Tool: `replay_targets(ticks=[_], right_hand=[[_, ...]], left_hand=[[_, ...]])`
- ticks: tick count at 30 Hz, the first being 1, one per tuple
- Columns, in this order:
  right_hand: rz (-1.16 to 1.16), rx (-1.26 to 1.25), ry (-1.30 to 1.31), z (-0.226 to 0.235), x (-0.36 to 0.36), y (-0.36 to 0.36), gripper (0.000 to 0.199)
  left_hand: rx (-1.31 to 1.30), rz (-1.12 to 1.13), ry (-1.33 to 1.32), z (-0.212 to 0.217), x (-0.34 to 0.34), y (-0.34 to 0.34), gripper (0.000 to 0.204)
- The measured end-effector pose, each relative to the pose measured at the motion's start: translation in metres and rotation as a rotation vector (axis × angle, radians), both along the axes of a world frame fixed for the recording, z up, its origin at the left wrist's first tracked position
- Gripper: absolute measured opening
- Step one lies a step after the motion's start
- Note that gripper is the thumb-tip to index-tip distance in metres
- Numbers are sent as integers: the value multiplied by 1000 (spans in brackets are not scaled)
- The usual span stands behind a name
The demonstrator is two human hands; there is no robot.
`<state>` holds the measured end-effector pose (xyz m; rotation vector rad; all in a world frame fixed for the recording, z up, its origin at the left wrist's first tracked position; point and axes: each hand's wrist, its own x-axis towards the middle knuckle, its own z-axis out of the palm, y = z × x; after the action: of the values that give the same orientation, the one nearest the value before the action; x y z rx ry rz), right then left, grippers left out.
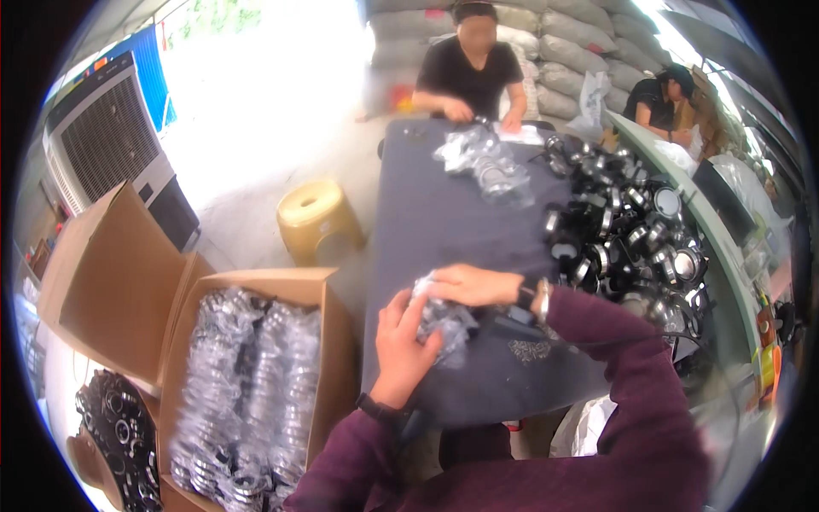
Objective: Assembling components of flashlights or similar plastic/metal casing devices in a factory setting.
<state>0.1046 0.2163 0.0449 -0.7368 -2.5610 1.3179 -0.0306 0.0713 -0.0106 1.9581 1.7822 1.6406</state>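
A crumpled clear plastic bag lies on the dark table, with something inside that I cannot make out. My left hand is at the bag's left side, its thumb and fingers closed around the edge. From the right, my right hand reaches over the top of the bag, fingertips closed on the plastic near my left fingers. Right of my hands spreads a large heap of black and silver metal ring clamps. More clear-bagged parts rest toward the table's far end.
An open cardboard box at left holds rows of bagged metal rings. Beside it lie loose black rings. A yellow stool and an air cooler stand beyond. A person works across the table; another person sits far right.
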Motion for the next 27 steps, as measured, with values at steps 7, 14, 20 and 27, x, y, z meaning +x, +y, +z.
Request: replay_targets(ticks=[7, 14, 20, 27], right_hand=[[-371, 643, -150, 23, 4, 81, 29], [-751, 854, -597, -3, 61, 195, 23], [-217, 796, -348, 12, 27, 130, 29], [-65, -13, -55, -5, 5, 32, 34]], left_hand=[[-54, 12, -23, 4, 0, -8, 55], [-46, -20, -46, 4, 2, -5, 55], [-38, 7, -29, 3, -1, -3, 56], [13, 11, -40, -1, 3, 3, 55]])
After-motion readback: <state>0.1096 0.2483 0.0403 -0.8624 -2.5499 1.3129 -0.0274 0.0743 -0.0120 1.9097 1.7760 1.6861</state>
